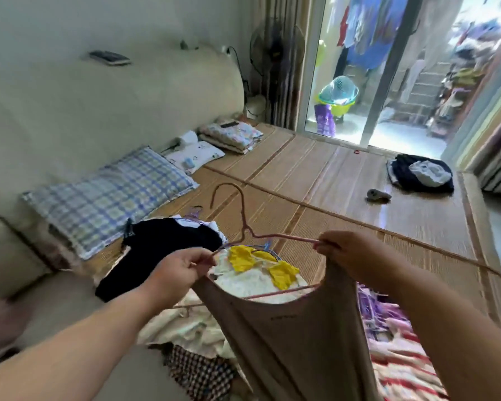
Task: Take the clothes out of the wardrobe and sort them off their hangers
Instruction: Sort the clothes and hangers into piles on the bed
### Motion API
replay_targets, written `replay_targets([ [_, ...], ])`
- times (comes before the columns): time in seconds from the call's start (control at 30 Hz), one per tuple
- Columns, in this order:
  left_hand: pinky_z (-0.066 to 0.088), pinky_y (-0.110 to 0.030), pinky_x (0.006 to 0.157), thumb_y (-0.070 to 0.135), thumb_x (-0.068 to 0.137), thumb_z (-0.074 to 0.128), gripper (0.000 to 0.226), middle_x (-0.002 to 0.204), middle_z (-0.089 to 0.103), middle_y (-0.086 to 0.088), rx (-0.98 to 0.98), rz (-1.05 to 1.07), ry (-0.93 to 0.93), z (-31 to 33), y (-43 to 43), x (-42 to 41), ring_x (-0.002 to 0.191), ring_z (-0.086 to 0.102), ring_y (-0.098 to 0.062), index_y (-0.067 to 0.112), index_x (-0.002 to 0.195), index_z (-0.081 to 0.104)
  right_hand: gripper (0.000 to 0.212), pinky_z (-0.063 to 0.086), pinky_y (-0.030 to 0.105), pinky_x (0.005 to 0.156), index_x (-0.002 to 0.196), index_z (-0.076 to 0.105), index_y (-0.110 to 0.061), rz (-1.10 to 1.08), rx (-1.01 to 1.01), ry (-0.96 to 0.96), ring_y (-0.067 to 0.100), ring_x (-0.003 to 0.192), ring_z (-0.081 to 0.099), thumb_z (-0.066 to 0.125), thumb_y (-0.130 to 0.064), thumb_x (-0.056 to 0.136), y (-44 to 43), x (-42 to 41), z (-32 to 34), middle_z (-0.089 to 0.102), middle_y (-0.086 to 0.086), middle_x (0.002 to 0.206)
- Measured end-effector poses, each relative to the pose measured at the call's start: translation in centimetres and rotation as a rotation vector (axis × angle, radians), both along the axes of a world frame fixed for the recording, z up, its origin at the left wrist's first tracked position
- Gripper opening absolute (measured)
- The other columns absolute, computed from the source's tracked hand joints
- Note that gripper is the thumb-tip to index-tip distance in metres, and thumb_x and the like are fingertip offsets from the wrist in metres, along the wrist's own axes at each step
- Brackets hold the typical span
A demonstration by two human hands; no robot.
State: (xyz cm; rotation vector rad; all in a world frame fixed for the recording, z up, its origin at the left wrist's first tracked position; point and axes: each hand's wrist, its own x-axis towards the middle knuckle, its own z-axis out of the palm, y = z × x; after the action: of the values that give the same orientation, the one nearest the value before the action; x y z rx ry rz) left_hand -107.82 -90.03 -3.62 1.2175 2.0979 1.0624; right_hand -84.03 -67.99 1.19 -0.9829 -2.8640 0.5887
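Pink wire forms the hanger [289,236], held up over the bed with its hook pointing away from the person. A taupe tank top [295,337] hangs from it, its 2 straps still over the hanger's ends and its body dropping straight below the hanger.

The left grip [182,270] is clenched in a pinch on the hanger's left end, where one strap sits. The right grip [344,253] is curled round the hanger's right end, grasping wire and strap together.

Directly under the hanger lies a heap of clothes, topped by a cream and yellow garment [252,270]. A black garment [168,244] lies just left of the hanger, and a blue checked pillow [110,192] sits further left of it. Purple hangers [379,308] lie in a tangle below and right of the hanger.

Beyond the hanger stretches the woven bed mat [359,204]. A dark pile of clothing [420,173] rests well beyond the hanger to the right. A folded blanket [232,136] lies well beyond it to the left.
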Motion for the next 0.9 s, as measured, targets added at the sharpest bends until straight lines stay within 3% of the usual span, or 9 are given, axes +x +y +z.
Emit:
replay_targets([
  [0.17,0.041,-0.015,0.067,0.013,0.091,0.06,0.029,0.069,0.065,0.021,0.038,0.128,0.097,3.4,-10.0,-13.9,0.066,0.055,0.004,0.039,0.079,0.065,0.015,0.049,0.04,0.075,0.091,0.067,-0.027,0.062,-0.038,0.181,0.023,0.078,0.06,0.058,-0.039,0.09,-8.0,-14.9,2.6,0.066,0.003,0.08],
  [0.27,0.039,-0.01,0.067,0.016,0.091,0.06,0.03,0.073,0.065,0.025,0.039,0.212,0.196,5.3,-14.7,-21.4,0.073,0.058,0.004,0.043,0.078,0.062,0.012,0.046,0.038,0.069,0.088,0.068,-0.026,0.093,-0.036,0.27,0.022,0.071,0.057,0.06,-0.034,0.09,-12.2,-23.6,3.1,0.061,-0.002,0.07],
  [0.33,0.04,-0.016,0.067,0.019,0.092,0.058,0.027,0.08,0.065,0.02,0.016,0.262,0.269,6.7,-17.1,-25.6,0.079,0.059,-0.003,0.043,0.08,0.061,0.011,0.045,0.035,0.064,0.085,0.067,-0.028,0.09,-0.04,0.309,0.02,0.066,0.054,0.06,-0.034,0.09,-14.3,-28.6,3.2,0.056,-0.006,0.063],
  [0.43,0.043,-0.029,0.073,0.02,0.094,0.055,0.014,0.095,0.068,0.0,-0.036,0.357,0.346,8.4,-20.2,-31.8,0.089,0.06,-0.018,0.027,0.096,0.068,0.01,0.043,0.03,0.062,0.08,0.064,-0.032,0.084,-0.083,0.347,0.015,0.067,0.055,0.06,-0.032,0.09,-16.8,-35.3,3.5,0.058,-0.01,0.066],
  [0.53,0.031,-0.024,0.067,0.022,0.095,0.053,0.019,0.104,0.066,-0.004,-0.07,0.42,0.451,9.9,-22.3,-37.1,0.086,0.052,-0.015,0.016,0.107,0.067,0.007,0.036,0.018,0.058,0.085,0.067,-0.034,0.088,-0.078,0.386,0.008,0.07,0.052,0.062,-0.029,0.089,-18.1,-41.4,4.2,0.057,-0.018,0.069],
  [0.67,0.027,-0.024,0.062,0.021,0.094,0.055,0.017,0.097,0.064,0.001,-0.109,0.465,0.502,10.8,-23.7,-44.1,0.083,0.048,-0.012,0.019,0.105,0.068,0.007,0.033,0.019,0.056,0.085,0.067,-0.033,0.077,-0.096,0.367,0.009,0.072,0.052,0.062,-0.029,0.088,-18.6,-49.7,4.3,0.059,-0.015,0.072],
  [0.8,0.027,-0.018,0.056,0.017,0.093,0.054,0.014,0.077,0.053,0.011,-0.147,0.474,0.502,9.8,-23.7,-50.9,0.078,0.048,-0.013,0.026,0.088,0.064,0.007,0.037,0.026,0.063,0.082,0.068,-0.031,0.083,-0.122,0.347,0.015,0.077,0.057,0.063,-0.027,0.085,-18.3,-57.7,2.8,0.063,-0.009,0.077],
  [0.9,0.026,-0.02,0.055,0.017,0.093,0.054,0.014,0.079,0.053,0.01,-0.215,0.487,0.489,7.6,-22.6,-56.9,0.079,0.048,-0.014,0.026,0.088,0.063,0.007,0.036,0.025,0.063,0.081,0.069,-0.032,0.085,-0.12,0.263,0.015,0.077,0.056,0.064,-0.03,0.085,-17.0,-63.9,0.3,0.062,-0.009,0.077],
])
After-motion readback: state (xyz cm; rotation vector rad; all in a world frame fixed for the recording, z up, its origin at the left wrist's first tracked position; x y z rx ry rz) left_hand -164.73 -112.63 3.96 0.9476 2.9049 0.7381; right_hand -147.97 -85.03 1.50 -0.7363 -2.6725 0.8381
